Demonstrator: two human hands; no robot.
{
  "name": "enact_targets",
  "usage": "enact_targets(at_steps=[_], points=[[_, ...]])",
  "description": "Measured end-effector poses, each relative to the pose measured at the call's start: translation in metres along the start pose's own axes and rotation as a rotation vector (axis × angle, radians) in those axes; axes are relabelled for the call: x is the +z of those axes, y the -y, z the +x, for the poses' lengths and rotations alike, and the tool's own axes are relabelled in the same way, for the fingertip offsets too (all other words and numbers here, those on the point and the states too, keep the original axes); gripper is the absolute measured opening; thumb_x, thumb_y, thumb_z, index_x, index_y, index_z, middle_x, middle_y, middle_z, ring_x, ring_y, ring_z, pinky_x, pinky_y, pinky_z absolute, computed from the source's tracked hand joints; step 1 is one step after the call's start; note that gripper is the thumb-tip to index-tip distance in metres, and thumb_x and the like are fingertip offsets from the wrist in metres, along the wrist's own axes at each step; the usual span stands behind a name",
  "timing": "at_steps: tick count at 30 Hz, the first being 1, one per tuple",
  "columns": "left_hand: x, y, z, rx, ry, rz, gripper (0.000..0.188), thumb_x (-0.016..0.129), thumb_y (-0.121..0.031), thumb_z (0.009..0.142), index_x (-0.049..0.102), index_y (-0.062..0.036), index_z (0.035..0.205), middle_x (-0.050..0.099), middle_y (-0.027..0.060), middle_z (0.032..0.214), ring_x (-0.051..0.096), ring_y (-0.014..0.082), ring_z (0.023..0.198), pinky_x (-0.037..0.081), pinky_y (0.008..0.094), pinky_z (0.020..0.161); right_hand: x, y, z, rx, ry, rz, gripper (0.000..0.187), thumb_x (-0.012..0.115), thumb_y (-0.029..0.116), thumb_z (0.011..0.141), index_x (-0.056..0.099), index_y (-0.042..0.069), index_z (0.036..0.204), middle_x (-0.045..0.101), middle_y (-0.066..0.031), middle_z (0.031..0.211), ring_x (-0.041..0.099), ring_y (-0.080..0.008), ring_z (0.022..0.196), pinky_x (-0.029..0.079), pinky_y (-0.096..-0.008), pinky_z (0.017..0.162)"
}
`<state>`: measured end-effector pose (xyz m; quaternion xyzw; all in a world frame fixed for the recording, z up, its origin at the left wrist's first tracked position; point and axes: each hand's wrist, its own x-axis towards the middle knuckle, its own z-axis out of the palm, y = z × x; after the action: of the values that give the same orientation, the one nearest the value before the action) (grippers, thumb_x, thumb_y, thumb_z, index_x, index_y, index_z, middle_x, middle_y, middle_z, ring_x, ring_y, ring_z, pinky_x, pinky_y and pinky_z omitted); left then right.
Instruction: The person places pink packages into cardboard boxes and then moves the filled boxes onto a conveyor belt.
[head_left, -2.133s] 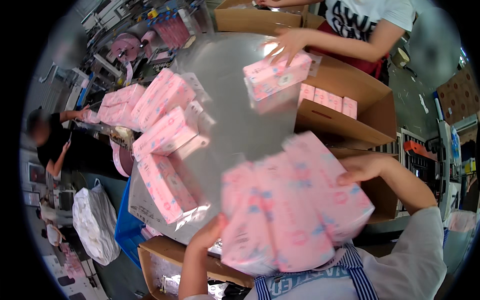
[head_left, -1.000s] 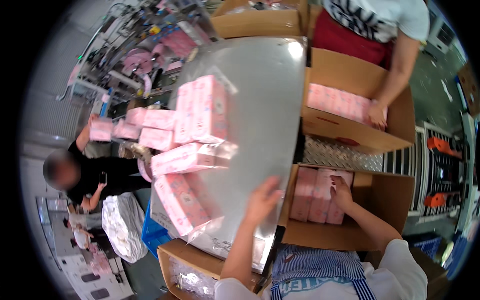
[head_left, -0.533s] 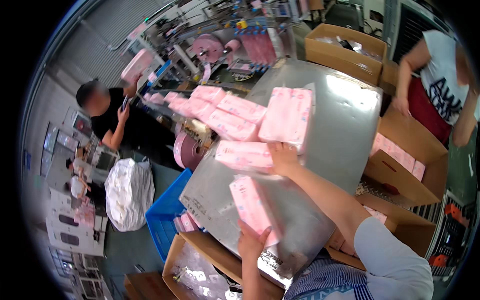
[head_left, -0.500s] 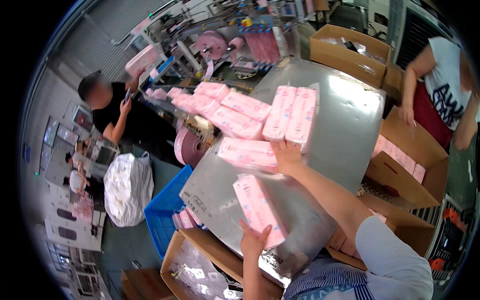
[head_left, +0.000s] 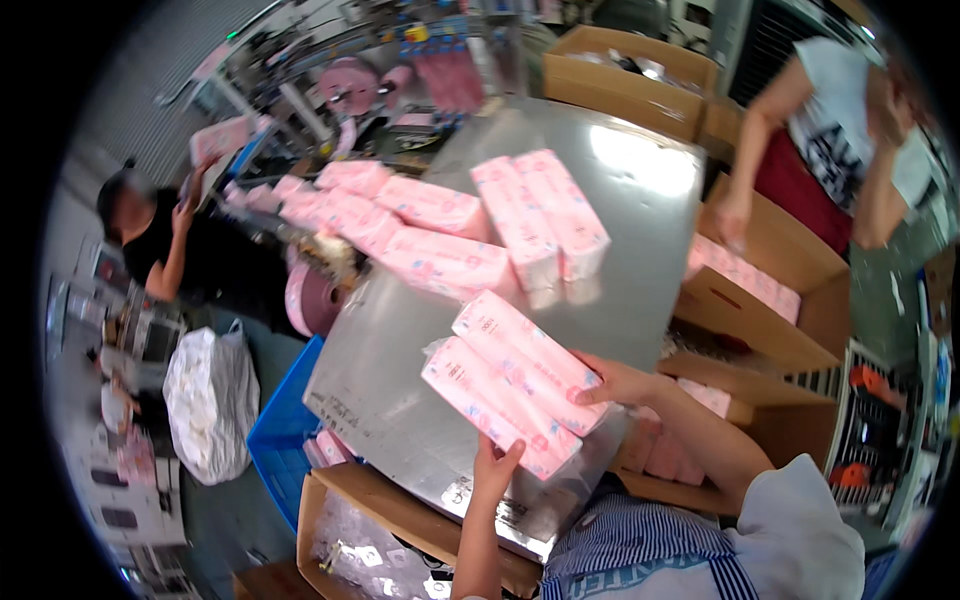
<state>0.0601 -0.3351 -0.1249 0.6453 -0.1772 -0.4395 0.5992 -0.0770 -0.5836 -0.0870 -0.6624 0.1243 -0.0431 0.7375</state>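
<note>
Two pink, printed tissue packs lie side by side near the front of the metal table, slanting from upper left to lower right. My left hand [head_left: 492, 468] grips the near-left pack [head_left: 490, 405] by its lower side, thumb against the wrap. On the other pack [head_left: 528, 358], my right hand [head_left: 614, 381] is closed around the right end, its thumb on top. Beyond them, two more packs [head_left: 542, 215] lie side by side on the table. To their left, several pink packs [head_left: 435, 210] sit close together, running back toward the machine.
The metal table [head_left: 630, 235] has cartons along its right side; a co-worker [head_left: 810, 140] reaches into one carton [head_left: 775, 235]. A blue crate [head_left: 285, 425] and a carton of clear plastic bags [head_left: 370, 530] stand at the left. Another person [head_left: 165, 230] is near the machine.
My right hand has drawn a pack from the group toward me, turning it alongside the pack at my left hand. The view has shifted, moving the surroundings leftward.
</note>
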Motion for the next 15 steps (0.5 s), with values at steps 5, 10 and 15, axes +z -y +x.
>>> enact_targets(at_steps=[5, 10, 15], points=[[0.071, -0.020, -0.040, 0.002, 0.137, 0.195, 0.068, 0.075, 0.000, 0.071, 0.039, -0.0001, 0.129, 0.054, 0.0149, 0.119, 0.057, 0.0218, 0.104, 0.047, 0.0333, 0.089, -0.007, 0.012, -0.143, 0.066, -0.265, -0.125, 0.101, 0.079, 0.023, 0.064, 0.021, 0.006, 0.144, 0.033, -0.0181, 0.132, 0.029, -0.0308, 0.128, 0.026, -0.0389, 0.108], [0.174, 0.009, -0.029, 0.164, 0.697, 0.553, 0.064, 0.079, -0.015, 0.069, 0.046, -0.0019, 0.123, 0.053, 0.0135, 0.119, 0.053, 0.0254, 0.111, 0.043, 0.0368, 0.094, -0.006, 0.012, -0.294, 0.152, -0.790, -0.179, 0.094, 0.079, 0.017, 0.065, 0.024, 0.004, 0.141, 0.034, -0.0156, 0.134, 0.031, -0.0275, 0.128, 0.027, -0.0391, 0.107], [0.316, 0.092, -0.022, -0.101, 1.282, 0.356, 0.100, 0.076, -0.025, 0.074, 0.009, -0.0057, 0.145, 0.026, 0.0178, 0.144, 0.032, 0.0295, 0.132, 0.032, 0.0389, 0.105, -0.010, -0.060, -0.426, 0.258, -1.145, 0.050, 0.084, 0.080, 0.013, 0.067, 0.031, 0.001, 0.134, 0.043, -0.0143, 0.129, 0.042, -0.0241, 0.122, 0.038, -0.0373, 0.100]])
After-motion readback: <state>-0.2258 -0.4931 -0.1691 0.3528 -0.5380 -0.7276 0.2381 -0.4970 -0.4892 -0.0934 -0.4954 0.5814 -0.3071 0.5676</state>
